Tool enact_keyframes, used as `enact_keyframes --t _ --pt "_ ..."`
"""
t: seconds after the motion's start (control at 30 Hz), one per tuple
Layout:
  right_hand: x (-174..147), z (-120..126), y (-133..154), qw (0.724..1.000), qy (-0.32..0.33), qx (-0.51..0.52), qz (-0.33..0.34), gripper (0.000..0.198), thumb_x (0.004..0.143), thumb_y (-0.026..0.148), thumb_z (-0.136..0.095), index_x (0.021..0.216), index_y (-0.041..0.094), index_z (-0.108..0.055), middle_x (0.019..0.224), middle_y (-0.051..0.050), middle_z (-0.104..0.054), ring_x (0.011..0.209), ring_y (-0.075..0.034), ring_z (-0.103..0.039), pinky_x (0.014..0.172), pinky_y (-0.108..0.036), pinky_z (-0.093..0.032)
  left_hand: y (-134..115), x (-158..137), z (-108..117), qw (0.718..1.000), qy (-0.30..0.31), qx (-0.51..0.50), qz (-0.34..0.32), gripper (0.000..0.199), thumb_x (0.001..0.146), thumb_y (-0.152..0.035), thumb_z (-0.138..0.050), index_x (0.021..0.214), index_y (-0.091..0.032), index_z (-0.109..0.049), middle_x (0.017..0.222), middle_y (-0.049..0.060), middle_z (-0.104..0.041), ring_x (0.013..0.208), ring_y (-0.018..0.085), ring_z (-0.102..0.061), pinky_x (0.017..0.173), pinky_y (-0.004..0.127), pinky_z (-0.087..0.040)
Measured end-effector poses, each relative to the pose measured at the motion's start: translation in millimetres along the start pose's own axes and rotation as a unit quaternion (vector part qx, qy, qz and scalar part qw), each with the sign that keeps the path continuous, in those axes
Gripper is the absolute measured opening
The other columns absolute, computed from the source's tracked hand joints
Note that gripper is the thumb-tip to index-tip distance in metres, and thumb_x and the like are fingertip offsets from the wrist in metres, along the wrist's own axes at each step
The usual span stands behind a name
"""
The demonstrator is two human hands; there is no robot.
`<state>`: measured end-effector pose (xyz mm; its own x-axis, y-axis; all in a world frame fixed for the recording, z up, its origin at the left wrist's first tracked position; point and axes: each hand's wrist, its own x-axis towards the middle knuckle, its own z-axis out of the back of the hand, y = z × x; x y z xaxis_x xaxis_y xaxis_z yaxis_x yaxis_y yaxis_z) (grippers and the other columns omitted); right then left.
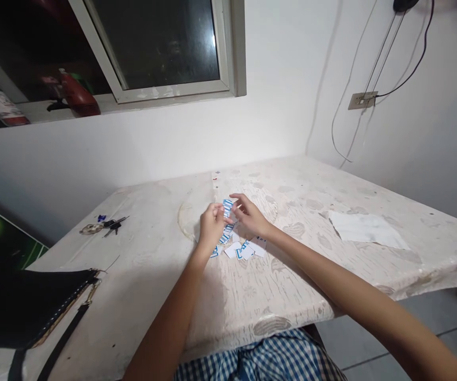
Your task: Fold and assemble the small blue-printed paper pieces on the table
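I see tablecloth (153, 211): plastic-looking, faintly glossy | cards (247, 251), toward front edge: matt paper | keys (112, 226), left edge: metal | bag (34, 301), front-left corner: smooth, leather-like

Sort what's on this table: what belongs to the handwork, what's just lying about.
In use:
- blue-marked white piece at the fingertips
- similar loose pieces below the hands

Lying about:
- keys
- black bag
- white sheet, cloth or paper unclear

Paper pieces (247, 251): white, blue markings. Clothing (262, 361): blue-white checked. Bag (26, 307): black.
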<state>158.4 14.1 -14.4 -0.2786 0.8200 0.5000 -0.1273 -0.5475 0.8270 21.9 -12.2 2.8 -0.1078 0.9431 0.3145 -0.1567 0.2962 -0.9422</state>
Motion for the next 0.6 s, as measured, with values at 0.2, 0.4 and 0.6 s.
enact_keyframes --t 0.2,0.4,0.6 --pt "-6 5 0 0.936 0.219 -0.265 0.069 0.033 0.074 0.033 -0.068 0.1 0.013 -0.064 0.097 -0.011 -0.057 0.09 -0.022 -0.051 0.085 -0.037 -0.039 -11 9 19 0.981 -0.178 -0.069 0.024 0.012 0.081 -0.027 -0.049 0.087 -0.017 -0.048 0.068 0.003 -0.065 0.053 0.013 -0.063 0.058 0.024 -0.049" --pt "-5 7 2 0.912 0.256 -0.301 0.115 0.025 0.08 0.026 -0.062 0.1 0.013 -0.066 0.094 -0.011 -0.06 0.09 -0.023 -0.051 0.082 -0.034 -0.038 -14 6 14 0.984 -0.154 -0.083 0.044 0.016 0.079 -0.03 -0.053 0.087 -0.016 -0.049 0.067 0.003 -0.065 0.052 0.013 -0.063 0.058 0.026 -0.049" --pt "-8 6 6 0.911 0.237 -0.314 0.121 0.024 0.083 0.032 -0.058 0.096 0.013 -0.066 0.088 -0.009 -0.06 0.085 -0.02 -0.053 0.079 -0.031 -0.038 -11 6 14 0.984 -0.152 -0.079 0.046 0.015 0.079 -0.028 -0.052 0.087 -0.016 -0.049 0.066 0.003 -0.066 0.051 0.012 -0.062 0.058 0.026 -0.049"
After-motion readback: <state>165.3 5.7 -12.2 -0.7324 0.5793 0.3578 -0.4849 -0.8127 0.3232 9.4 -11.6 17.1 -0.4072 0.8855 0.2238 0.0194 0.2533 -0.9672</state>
